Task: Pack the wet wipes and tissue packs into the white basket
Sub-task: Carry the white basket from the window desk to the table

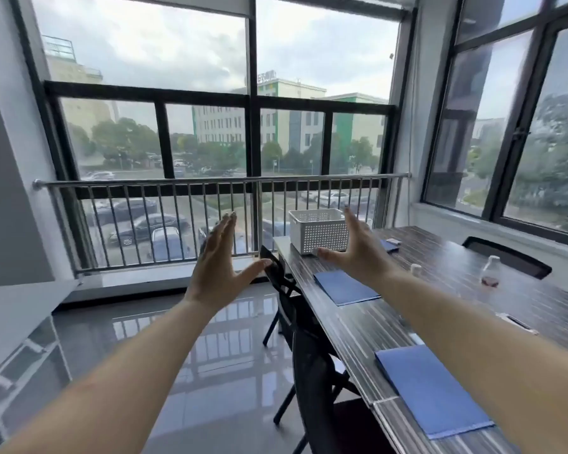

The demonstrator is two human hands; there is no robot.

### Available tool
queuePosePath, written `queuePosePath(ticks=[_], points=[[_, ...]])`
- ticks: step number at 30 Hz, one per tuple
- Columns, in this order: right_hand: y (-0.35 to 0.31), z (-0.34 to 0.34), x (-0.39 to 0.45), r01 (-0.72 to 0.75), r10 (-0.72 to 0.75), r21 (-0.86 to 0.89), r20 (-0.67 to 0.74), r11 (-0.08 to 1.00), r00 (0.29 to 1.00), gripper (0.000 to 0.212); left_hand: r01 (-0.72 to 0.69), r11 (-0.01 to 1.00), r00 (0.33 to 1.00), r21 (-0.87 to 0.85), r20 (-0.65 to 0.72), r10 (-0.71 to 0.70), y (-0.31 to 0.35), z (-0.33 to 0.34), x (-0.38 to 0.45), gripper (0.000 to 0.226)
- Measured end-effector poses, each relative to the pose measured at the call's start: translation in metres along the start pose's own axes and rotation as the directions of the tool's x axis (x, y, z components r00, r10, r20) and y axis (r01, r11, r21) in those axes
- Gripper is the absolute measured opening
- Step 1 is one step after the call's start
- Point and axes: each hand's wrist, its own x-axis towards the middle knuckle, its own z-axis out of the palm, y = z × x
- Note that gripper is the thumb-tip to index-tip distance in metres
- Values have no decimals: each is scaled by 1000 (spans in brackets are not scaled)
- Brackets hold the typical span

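Currently left hand point(215, 267) is raised left of the white basket point(318, 229), fingers straight and spread wide, holding nothing. Basket stands at the table's point(374, 322) far end. Right hand point(358, 247), spread likewise and empty, overlaps the basket's right side.

Bare forearms, painted nails, no sleeves

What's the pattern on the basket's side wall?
The white basket has walls perforated with a grid of small round holes, under a plain solid rim; seen in the head view.
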Motion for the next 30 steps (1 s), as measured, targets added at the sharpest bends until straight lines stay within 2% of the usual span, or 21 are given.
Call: queuePosePath(ticks=[3, 7, 10, 16, 21, 30], points=[[-5, 42, 25, 1, -2, 21, 47, 1000, 999, 99, 125, 989, 991, -80, -38, -129, -33, 1, 3, 93], [-20, 112, 73, -17, 9, 88, 96, 996, 995, 93, 204, 973, 977, -106, -46, -210, -90, -2, 19, 91], [-33, 163, 115, -13, -1, 158, 88, 987, 996, 88, 276, 953, 961, -122, 20, -275, -145, -5, 38, 87], [-53, 263, 189, -63, 24, 237, 165, 970, 986, 83, 497, 823, 867, -275, 196, -459, -259, -3, 76, 83], [-57, 329, 237, -161, 93, 266, 250, 950, 964, 85, 555, 764, 831, -330, 254, -495, -331, 9, 106, 82], [-23, 409, 358, -204, 120, 324, 260, 924, 958, 77, 562, 778, 823, -281, 285, -491, -435, 70, 199, 83]])
